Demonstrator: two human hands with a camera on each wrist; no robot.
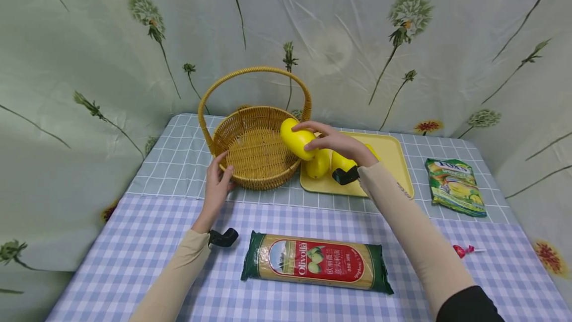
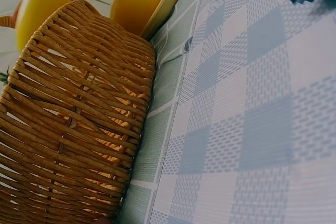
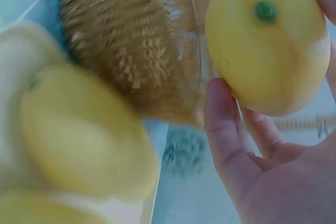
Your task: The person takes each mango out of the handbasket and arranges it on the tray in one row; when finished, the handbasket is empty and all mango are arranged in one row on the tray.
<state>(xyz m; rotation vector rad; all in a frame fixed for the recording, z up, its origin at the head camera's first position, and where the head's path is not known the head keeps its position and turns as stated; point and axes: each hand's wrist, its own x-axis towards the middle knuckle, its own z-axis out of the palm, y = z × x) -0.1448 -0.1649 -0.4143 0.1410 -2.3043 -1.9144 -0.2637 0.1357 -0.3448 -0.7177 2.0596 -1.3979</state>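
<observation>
My right hand (image 1: 337, 141) holds a smooth yellow mango (image 1: 296, 138) over the right rim of a wicker basket (image 1: 256, 155). In the right wrist view, the fingers and thumb lie around the mango (image 3: 268, 43), whose green stem dot faces the camera. The basket has a tall arched handle, and its woven floor shows bare. At the basket's near left side, my left hand (image 1: 216, 183) grips the rim. More yellow mangoes (image 1: 318, 164) lie on a yellow tray (image 1: 393, 163), partly hidden under the right wrist. The left wrist view shows the basket's outer wall (image 2: 79, 108) close up.
A pack of spaghetti (image 1: 317, 262) lies across the front of the checked tablecloth (image 1: 111, 267). To the right are a green snack bag (image 1: 456, 187) and a red-wrapped lollipop (image 1: 464, 250). A curtain with dandelion prints (image 1: 339, 24) hangs behind the table.
</observation>
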